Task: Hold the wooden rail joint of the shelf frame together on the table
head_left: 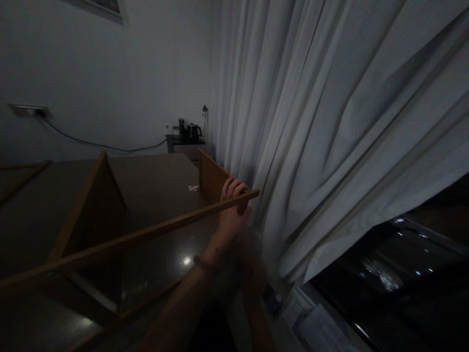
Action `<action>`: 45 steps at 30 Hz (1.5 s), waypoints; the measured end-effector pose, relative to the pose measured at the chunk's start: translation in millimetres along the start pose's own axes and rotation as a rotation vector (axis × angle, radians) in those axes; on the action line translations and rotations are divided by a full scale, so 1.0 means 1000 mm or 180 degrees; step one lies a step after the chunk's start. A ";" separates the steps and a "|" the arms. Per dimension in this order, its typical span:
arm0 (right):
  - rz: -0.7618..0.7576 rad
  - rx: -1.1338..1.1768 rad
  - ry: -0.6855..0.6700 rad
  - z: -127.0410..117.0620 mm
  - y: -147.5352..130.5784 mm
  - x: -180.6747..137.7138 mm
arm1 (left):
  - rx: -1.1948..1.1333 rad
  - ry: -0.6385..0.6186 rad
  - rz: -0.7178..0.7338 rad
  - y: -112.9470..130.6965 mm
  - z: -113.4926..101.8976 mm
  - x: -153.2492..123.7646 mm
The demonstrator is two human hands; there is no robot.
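Observation:
My left hand [234,210], with a bracelet on the wrist, is closed around the right corner of a wooden frame. Its fingers curl over the spot where a long thin wooden strip [157,231] meets an upright wooden panel [211,177]. Below it, my right hand [252,269] is smeared by motion and dim, so its fingers cannot be made out. Farther left, a second upright board [86,205] joins the same strip. The frame rests on a dark, glossy flat surface [157,186].
White curtains [311,122] hang close on the right. A black kettle [193,131] stands on a small cabinet in the far corner. A black cable [98,144] runs along the wall to a socket [29,111]. Papers [322,327] lie at the lower right.

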State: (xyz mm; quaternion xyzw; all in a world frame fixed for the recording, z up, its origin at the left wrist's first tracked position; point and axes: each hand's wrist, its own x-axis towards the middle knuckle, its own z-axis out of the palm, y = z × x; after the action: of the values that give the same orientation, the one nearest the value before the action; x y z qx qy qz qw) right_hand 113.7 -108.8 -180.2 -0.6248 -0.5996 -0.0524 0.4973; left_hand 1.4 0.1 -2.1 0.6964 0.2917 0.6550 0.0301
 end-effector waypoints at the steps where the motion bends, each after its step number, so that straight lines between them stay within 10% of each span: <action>1: -0.0028 0.0002 -0.0020 0.000 0.000 0.000 | 0.0011 0.0005 -0.0005 0.000 0.000 0.000; 11: 0.0010 0.0265 -0.0174 -0.005 0.007 0.007 | 0.0028 -0.0055 -0.0025 0.000 -0.001 0.000; 28: 0.1443 0.1235 0.0141 -0.001 -0.010 0.003 | 0.0048 -0.0035 -0.0021 0.001 -0.002 0.000; 45: 0.1437 0.1225 -0.0429 -0.009 -0.013 0.010 | 0.0113 -0.0019 -0.0010 0.002 -0.002 0.002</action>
State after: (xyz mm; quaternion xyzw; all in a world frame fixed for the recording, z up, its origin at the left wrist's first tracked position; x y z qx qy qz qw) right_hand 111.3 -111.0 -161.7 -0.6386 -0.4761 0.2156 0.5648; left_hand 0.4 -1.8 0.6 0.6982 0.3044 0.6476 0.0196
